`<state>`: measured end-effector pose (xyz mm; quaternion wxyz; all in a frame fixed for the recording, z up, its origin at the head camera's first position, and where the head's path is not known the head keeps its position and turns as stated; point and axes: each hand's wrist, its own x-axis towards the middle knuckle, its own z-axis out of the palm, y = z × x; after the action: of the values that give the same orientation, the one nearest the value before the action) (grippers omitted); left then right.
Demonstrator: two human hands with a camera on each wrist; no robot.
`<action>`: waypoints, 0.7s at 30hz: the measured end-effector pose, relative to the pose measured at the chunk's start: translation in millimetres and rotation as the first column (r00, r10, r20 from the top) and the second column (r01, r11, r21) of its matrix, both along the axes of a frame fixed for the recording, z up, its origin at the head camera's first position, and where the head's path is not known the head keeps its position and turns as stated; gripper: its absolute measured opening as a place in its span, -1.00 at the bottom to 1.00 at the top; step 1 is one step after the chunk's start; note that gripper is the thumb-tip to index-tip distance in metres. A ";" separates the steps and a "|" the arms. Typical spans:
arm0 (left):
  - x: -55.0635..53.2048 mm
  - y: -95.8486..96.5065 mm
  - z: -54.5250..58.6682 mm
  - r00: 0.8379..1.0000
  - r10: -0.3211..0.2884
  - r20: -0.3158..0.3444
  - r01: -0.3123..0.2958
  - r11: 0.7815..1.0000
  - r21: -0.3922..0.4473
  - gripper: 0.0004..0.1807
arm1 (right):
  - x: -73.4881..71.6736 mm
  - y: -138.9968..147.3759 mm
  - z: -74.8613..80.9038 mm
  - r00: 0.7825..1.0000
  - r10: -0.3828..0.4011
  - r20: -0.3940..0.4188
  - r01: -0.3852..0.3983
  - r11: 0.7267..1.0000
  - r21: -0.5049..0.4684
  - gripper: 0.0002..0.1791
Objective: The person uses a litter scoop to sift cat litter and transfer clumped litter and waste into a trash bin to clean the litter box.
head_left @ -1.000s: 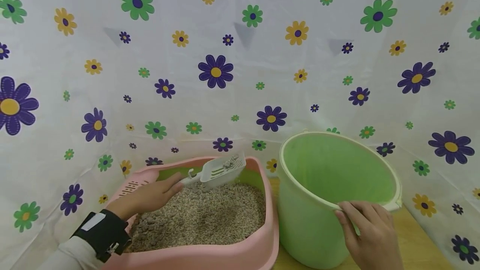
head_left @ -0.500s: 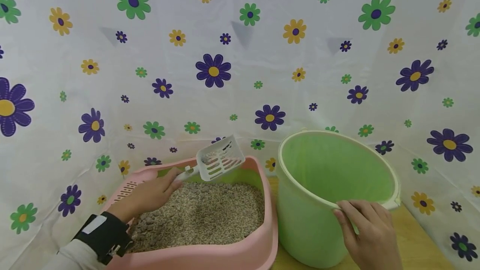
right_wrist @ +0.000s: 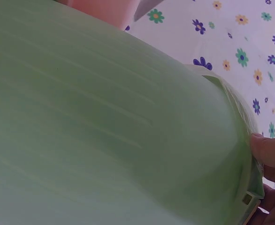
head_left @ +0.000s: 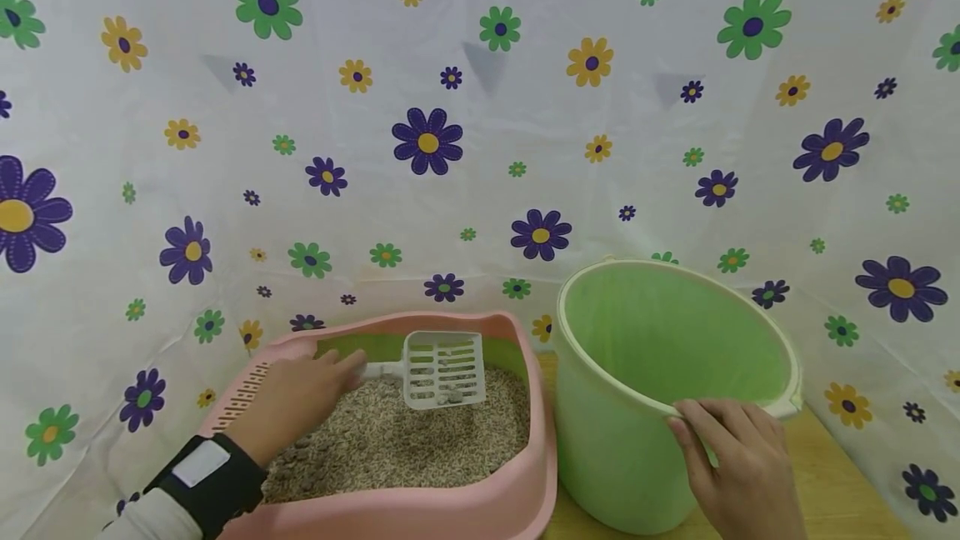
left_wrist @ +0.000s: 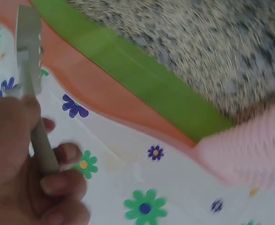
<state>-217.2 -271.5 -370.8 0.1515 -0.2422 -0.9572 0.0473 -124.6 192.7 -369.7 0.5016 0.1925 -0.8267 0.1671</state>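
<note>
My left hand (head_left: pixel 300 400) grips the handle of a white slotted litter scoop (head_left: pixel 409 369) over a pink litter box (head_left: pixel 405 513). In the left wrist view the fingers curl round the scoop's grey-white handle (left_wrist: pixel 44 150). A few small grey clumps (head_left: pixel 452 396) show at the near edge of the scoop's head. Tan, grainy litter (head_left: pixel 427 452) fills the box below it, with darker clumps at the near left. My right hand (head_left: pixel 742 467) pinches the near rim of a tall light-green bucket (head_left: pixel 622 448), thumb outside. The bucket's bottom is hidden.
The bucket stands close to the box's right side on a wooden tabletop (head_left: pixel 840 490). Behind and at both sides hangs a white sheet with printed flowers (head_left: pixel 480 190). The box's raised, perforated left edge (head_left: pixel 242 394) lies beside my left forearm.
The scoop's head first tipped up and tilted, then came down lower and more level over the litter. Less material lies on it than a second ago. My right hand stays on the bucket's rim.
</note>
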 end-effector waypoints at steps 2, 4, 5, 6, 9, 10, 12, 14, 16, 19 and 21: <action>-3.0 -1.8 1.1 0.976 -0.019 0.218 0.001 0.997 0.082 -0.85 | -0.1 0.0 -0.3 1.000 0.000 -0.001 0.000 1.000 -0.001 -0.25; -6.8 -4.6 2.3 0.895 -0.071 0.440 -0.023 0.979 0.204 -0.84 | -0.3 0.2 -0.7 1.000 -0.001 -0.004 0.001 1.000 0.000 -0.26; -8.5 -6.5 3.0 0.841 -0.112 0.529 -0.039 0.963 0.267 -0.81 | -0.5 0.3 -0.9 1.000 -0.002 -0.007 0.002 1.000 0.001 -0.26; -9.5 -7.9 4.2 0.789 -0.149 0.596 -0.064 0.945 0.321 -0.78 | -0.6 0.4 -1.1 1.000 -0.003 -0.009 0.003 1.000 0.002 -0.26; -11.3 -13.1 6.4 0.688 -0.217 0.693 -0.139 0.897 0.419 -0.75 | -0.3 0.1 -1.3 1.000 -0.008 -0.005 0.008 1.000 0.005 -0.25; -11.3 -14.4 6.6 0.677 -0.227 0.700 -0.148 0.890 0.432 -0.74 | -0.2 0.0 -1.2 1.000 -0.009 -0.003 0.009 1.000 0.006 -0.25; -11.4 -16.5 6.5 0.676 -0.222 0.703 -0.166 0.883 0.439 -0.74 | 0.1 -0.3 -1.1 1.000 -0.011 0.001 0.011 1.000 0.006 -0.24; -12.0 -18.1 5.0 0.684 -0.223 0.694 -0.166 0.880 0.446 -0.76 | 0.1 -0.6 -1.1 1.000 -0.010 0.001 0.010 1.000 0.006 -0.25; -11.9 -18.9 4.8 0.695 -0.226 0.683 -0.161 0.876 0.454 -0.78 | -0.1 -0.6 -1.4 1.000 -0.007 -0.004 0.007 1.000 0.005 -0.25; -11.1 -19.6 8.8 0.722 -0.223 0.655 -0.144 0.877 0.458 -0.78 | -0.6 -0.4 -2.0 1.000 -0.001 -0.018 0.001 1.000 0.006 -0.26; -10.2 -18.5 15.2 0.756 -0.212 0.619 -0.120 0.885 0.450 -0.78 | -0.8 -0.4 -2.2 1.000 0.003 -0.025 -0.003 1.000 0.007 -0.26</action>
<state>-227.4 -290.0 -355.6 -0.1371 -0.2240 -0.9253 -0.2735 -125.4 192.3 -371.9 0.5108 0.1975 -0.8208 0.1624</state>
